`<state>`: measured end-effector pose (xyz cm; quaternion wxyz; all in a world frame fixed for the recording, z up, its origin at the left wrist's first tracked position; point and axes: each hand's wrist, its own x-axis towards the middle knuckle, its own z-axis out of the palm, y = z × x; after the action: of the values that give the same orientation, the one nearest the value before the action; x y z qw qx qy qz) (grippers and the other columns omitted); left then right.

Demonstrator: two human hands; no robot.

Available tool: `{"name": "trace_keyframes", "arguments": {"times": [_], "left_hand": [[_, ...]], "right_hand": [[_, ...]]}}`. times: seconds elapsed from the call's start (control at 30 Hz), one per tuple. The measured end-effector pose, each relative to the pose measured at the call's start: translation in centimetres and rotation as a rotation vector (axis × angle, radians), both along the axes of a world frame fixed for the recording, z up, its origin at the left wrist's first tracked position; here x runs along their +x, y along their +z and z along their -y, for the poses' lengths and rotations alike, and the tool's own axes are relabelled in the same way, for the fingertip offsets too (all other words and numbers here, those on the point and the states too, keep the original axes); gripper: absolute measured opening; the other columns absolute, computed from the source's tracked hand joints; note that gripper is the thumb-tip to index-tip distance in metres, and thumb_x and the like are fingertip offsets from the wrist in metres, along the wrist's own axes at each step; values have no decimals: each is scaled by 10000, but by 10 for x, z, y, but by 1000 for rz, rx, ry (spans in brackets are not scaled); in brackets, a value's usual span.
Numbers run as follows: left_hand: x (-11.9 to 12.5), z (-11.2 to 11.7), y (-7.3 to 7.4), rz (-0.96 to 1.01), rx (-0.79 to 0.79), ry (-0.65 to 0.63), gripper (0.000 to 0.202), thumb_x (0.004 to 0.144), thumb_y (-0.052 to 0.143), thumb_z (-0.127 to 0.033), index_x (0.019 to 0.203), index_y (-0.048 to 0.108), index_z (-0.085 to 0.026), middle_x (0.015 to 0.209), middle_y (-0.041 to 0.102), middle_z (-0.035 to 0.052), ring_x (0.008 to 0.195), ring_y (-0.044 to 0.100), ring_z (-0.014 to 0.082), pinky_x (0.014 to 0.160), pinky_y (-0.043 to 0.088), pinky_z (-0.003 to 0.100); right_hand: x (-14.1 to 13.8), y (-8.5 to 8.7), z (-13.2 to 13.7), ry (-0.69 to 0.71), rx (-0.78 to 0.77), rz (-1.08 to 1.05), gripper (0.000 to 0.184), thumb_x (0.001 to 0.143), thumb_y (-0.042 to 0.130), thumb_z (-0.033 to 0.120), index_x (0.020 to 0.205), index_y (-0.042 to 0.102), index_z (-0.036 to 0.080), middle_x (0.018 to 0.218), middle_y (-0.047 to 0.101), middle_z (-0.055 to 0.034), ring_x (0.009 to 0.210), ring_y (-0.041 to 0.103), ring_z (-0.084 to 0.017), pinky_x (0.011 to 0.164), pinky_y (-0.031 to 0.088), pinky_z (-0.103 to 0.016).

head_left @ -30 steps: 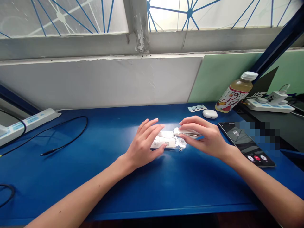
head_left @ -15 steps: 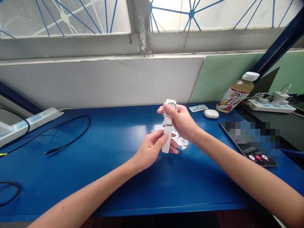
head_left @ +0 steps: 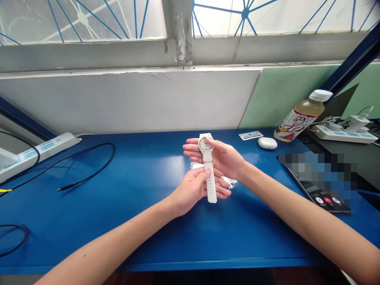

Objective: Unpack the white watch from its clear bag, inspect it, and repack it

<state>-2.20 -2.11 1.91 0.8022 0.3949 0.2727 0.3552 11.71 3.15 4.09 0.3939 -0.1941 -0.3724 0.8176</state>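
A white wristwatch (head_left: 208, 166) is held upright above the blue table (head_left: 142, 170), its round dial facing me. My right hand (head_left: 227, 157) grips the watch case at the top between thumb and fingers. My left hand (head_left: 194, 188) pinches the lower strap, whose free end hangs down. Behind the hands a crumpled clear plastic wrapper (head_left: 230, 181) lies on the table, mostly hidden.
A phone (head_left: 322, 194) with a call screen lies at the right. Behind it are a white earbud case (head_left: 267, 143), a small card (head_left: 251, 135), a juice bottle (head_left: 303, 115) and a power strip (head_left: 341, 133). Another power strip (head_left: 38, 149) and a black cable (head_left: 86, 166) lie at the left.
The watch was lifted from the table out of its wrapper and turned upright; now its dial faces me and the left hand has slid along the lower strap.
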Motion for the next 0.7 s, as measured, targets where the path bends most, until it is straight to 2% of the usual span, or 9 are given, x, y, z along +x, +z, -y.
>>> {"name": "trace_keyframes", "arguments": {"times": [0.13, 0.27, 0.4, 0.6, 0.7], "left_hand": [[-3, -1, 0, -25, -13, -33, 259, 955, 559, -323, 924, 647, -81, 796, 733, 118, 664, 736, 214, 661, 597, 337], [-5, -2, 2, 11, -42, -102, 269, 935, 567, -328, 847, 646, -87, 759, 723, 112, 666, 736, 218, 645, 603, 333], [-5, -2, 2, 68, -64, -158, 300, 955, 570, -373, 946, 659, -87, 823, 732, 126, 674, 734, 216, 642, 599, 333], [-5, -1, -2, 32, -21, -89, 305, 971, 563, -335, 937, 696, -62, 945, 740, 174, 922, 734, 269, 868, 565, 399], [-7, -1, -1, 32, -44, -111, 300, 979, 549, -322, 962, 696, -62, 946, 747, 179, 903, 742, 275, 840, 576, 408]], "right_hand": [[1, 0, 1, 4, 4, 0, 336, 996, 431, 304, 1228, 628, 162, 1193, 730, -99, 1134, 670, -204, 1054, 458, -362], [2, 0, 2, -2, 8, 24, 329, 999, 446, 303, 1215, 629, 136, 1248, 704, -126, 1179, 648, -220, 1051, 467, -368], [1, 2, 2, 32, 26, 37, 383, 1016, 394, 359, 1240, 618, 142, 1296, 675, -145, 1201, 636, -230, 1085, 436, -405], [0, 3, 2, 82, 13, 23, 446, 1015, 346, 388, 1225, 621, 107, 1309, 662, -167, 1224, 620, -240, 1119, 394, -400], [1, 3, 2, 103, 9, 5, 461, 1018, 340, 398, 1194, 641, 96, 1300, 667, -165, 1227, 617, -236, 1126, 383, -382]]}}
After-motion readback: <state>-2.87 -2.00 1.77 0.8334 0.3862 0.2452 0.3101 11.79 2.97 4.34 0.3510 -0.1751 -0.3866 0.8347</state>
